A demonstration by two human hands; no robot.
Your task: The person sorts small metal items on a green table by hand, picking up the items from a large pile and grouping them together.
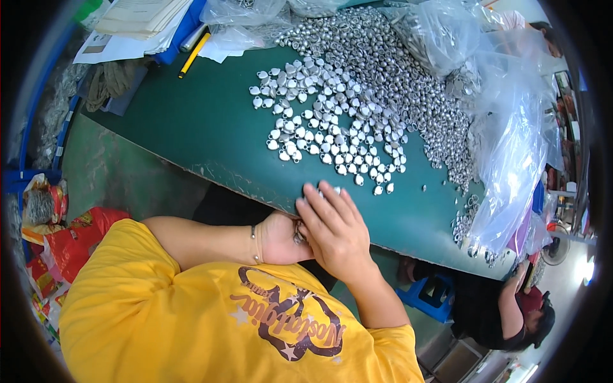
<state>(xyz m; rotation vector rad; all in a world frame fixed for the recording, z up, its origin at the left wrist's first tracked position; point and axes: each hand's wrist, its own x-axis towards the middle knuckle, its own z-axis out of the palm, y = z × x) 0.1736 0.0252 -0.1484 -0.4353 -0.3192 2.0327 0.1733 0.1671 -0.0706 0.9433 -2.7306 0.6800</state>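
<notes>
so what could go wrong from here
The left hand is by the table edge, so the metal bits at its palm might spill to the floor. The shiny heart-shaped pieces meet the duller grey pile, so the two could get mixed.

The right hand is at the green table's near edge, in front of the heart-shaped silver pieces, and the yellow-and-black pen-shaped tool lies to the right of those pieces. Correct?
Not quite: the head view shows the pen-shaped tool to the left of the silver pieces. The right hand is placed as you say.
</notes>
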